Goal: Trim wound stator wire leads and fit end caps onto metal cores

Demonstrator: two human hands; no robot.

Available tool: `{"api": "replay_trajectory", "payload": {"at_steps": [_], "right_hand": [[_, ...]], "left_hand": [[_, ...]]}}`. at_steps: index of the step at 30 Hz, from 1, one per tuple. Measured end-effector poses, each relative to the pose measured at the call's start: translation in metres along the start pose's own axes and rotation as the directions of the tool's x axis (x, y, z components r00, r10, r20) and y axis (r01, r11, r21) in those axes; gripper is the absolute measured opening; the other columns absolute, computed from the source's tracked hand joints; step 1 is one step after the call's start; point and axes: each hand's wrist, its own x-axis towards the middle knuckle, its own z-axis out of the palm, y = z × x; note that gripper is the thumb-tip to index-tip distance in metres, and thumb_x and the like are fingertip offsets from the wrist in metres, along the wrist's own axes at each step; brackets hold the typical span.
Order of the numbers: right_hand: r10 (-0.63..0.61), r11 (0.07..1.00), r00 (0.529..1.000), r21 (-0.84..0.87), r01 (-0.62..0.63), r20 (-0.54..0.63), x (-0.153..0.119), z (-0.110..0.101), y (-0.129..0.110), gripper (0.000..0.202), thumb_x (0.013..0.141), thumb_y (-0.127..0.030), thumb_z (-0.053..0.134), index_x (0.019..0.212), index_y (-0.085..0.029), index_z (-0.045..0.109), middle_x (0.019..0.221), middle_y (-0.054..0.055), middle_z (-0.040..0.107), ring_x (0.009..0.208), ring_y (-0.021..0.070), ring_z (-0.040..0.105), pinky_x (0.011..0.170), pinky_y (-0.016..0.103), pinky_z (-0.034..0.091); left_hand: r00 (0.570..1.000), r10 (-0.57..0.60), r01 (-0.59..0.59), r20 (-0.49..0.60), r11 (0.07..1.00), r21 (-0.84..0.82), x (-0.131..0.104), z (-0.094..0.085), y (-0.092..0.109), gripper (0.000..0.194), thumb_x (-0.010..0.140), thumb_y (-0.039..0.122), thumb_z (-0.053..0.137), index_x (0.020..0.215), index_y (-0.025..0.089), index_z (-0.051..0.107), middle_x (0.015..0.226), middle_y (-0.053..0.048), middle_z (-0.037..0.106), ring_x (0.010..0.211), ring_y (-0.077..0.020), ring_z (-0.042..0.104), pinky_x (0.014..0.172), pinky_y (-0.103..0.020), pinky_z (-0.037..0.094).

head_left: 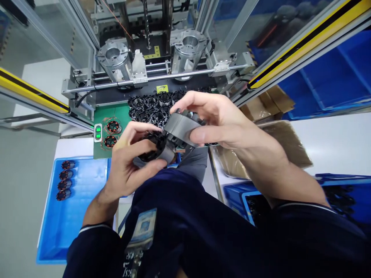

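My left hand point(135, 158) is closed around a motor stator core point(155, 150), a metal ring with black plastic insulation inside. Between the fingers and thumb of my right hand point(216, 121) is a second stator core point(182, 127), tilted, its grey laminated side facing up. The two cores meet or nearly meet in front of my body; I cannot tell whether they touch. Behind my hands, several unwound black stator cores point(151, 102) stand in rows on a green mat point(101, 114). Two stators with copper windings point(112, 126) sit on the mat's left part.
A machine with two metal cylinders point(189, 52) stands beyond the mat, behind a horizontal rail point(162, 75). Yellow-black posts point(31, 90) flank it. At left, a blue tray point(84, 220) holds several wound stators point(65, 175). At right are brown packaging point(284, 139) and a blue bin point(236, 193).
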Motion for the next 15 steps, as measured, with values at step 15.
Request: {"api": "replay_trajectory", "payload": {"at_steps": [15], "right_hand": [[0.257, 0.950, 0.958, 0.148, -0.274, 0.126, 0.023, 0.006, 0.010, 0.068, 0.085, -0.077, 0.107, 0.088, -0.023, 0.065, 0.082, 0.000, 0.080, 0.063, 0.0140, 0.075, 0.051, 0.023, 0.056]], "left_hand": [[0.933, -0.331, 0.358, 0.138, 0.831, -0.426, -0.023, 0.015, -0.028, 0.045, 0.114, 0.061, 0.081, 0.091, 0.022, 0.076, 0.120, -0.012, 0.078, 0.108, -0.0288, 0.067, 0.096, -0.043, 0.050]]}}
